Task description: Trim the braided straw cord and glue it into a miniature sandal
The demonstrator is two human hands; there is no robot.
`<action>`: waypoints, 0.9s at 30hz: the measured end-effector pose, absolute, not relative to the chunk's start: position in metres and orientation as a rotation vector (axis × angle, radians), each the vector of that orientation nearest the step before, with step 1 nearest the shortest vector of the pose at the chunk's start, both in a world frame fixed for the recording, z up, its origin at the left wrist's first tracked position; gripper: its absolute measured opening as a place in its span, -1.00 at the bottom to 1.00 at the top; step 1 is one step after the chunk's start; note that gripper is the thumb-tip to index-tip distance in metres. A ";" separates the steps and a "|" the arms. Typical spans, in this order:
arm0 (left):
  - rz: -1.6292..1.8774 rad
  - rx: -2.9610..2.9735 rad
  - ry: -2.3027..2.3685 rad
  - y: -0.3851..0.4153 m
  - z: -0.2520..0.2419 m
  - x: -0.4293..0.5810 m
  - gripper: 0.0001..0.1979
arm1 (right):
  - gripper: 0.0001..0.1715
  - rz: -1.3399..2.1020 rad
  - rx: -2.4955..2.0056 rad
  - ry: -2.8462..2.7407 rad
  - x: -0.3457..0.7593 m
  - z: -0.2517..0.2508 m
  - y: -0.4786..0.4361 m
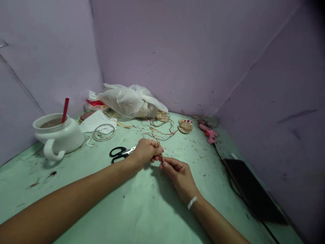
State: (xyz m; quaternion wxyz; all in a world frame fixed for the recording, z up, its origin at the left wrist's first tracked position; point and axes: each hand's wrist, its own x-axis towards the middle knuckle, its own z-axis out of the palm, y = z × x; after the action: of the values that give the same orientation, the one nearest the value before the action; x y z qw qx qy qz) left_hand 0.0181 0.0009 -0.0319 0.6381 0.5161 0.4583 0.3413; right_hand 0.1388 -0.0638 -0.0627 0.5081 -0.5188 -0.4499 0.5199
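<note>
Two hands, left hand (144, 153) & right hand (179, 175), grip jute twine (155, 137) w/ fingers clenched (its end hidden inside).

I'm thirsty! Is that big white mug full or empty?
Nearly full. The white mug holds brownish liquid almost up to its rim, and a red stick stands in it.

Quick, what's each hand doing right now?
Left hand: closed, pinching the thin brown jute twine.
Right hand: closed, pinching the same twine.
</note>
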 end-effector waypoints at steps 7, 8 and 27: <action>0.707 1.168 1.055 -0.002 -0.033 0.021 -0.82 | -0.84 1.051 -1.228 -1.252 0.142 -0.064 -0.066; 0.675 1.165 1.053 -0.004 -0.034 0.022 -0.83 | -0.85 0.986 -1.206 -1.307 0.142 -0.064 -0.068; -0.283 2.505 1.584 0.009 0.014 -0.062 -0.87 | -0.70 1.289 -1.124 -0.589 0.148 -0.057 -0.055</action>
State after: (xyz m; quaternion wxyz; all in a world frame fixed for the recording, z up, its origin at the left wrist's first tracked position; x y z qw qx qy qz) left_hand -0.0618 0.0091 0.0138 0.0823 0.8385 0.5303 -0.0947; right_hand 0.1478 -0.0547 -0.0567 0.6182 -0.4885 -0.2558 0.5603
